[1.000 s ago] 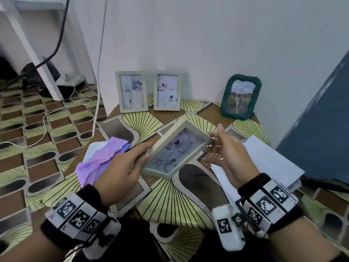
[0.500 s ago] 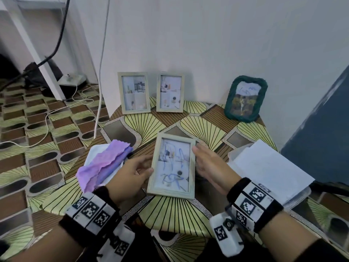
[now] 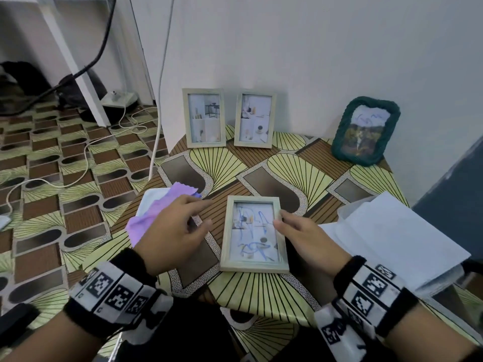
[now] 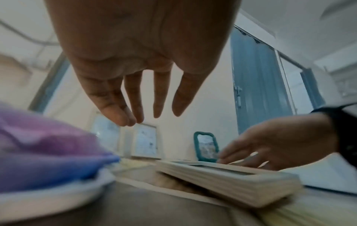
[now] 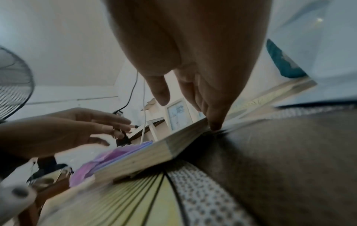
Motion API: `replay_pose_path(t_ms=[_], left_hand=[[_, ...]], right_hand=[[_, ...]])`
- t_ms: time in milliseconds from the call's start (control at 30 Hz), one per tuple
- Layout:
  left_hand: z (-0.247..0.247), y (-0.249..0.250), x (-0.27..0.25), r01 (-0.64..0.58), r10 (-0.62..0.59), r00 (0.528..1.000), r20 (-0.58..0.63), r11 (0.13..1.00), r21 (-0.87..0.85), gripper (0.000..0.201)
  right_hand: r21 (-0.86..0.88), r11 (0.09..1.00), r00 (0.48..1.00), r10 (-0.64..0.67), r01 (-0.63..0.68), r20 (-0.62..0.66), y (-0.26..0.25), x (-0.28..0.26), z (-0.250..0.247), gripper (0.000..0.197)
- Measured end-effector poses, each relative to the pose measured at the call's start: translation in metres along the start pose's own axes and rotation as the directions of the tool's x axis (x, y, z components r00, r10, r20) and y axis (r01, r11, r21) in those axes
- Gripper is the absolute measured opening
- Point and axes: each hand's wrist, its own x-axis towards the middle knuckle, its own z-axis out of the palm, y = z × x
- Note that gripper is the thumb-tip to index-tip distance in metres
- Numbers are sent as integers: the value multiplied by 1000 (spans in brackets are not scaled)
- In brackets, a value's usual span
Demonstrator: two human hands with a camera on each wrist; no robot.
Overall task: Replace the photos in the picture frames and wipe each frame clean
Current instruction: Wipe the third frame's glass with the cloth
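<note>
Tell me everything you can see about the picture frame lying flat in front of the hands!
The picture frame is a pale, wood-looking rectangle lying face up on the patterned table, its long sides running away from the person. Blue scribbles mark its glass over a light photo. The right hand touches its right edge with straight fingers. The left hand hovers beside it, not touching.
</note>
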Motion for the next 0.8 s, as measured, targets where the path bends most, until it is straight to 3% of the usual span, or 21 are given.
replay_pose_path(t_ms=[67,133,200,267,367,633,800], left_hand=[[-16,-10,0,-34,36,999,-9,984,173,46],[-32,-25,1,-26,-15,995,100,919,393,58],[-42,-44,4,-23,-131,961,245,843,538,69],[-46,-59,4,-3,-227,910,347,833,553,70],[-47,-73,0,18,-268,862,430,864,503,64],[-41,-69,-3,87,-208,949,237,896,436,41],[-40,-41,-5,33,-34,999,0,962,269,38]], right_hand=[[-113,992,999,-48,50,19,4,-9,-1,27],[-234,968,996,-78,87,47,5,-19,1,33],[-377,917,991,-114,130,64,3,-26,3,41],[-423,894,989,-128,149,77,0,-30,6,51],[-426,896,991,-99,127,88,-1,-32,8,55],[-337,937,994,-67,92,87,4,-31,5,58],[-254,965,997,-47,62,64,9,-28,4,61]])
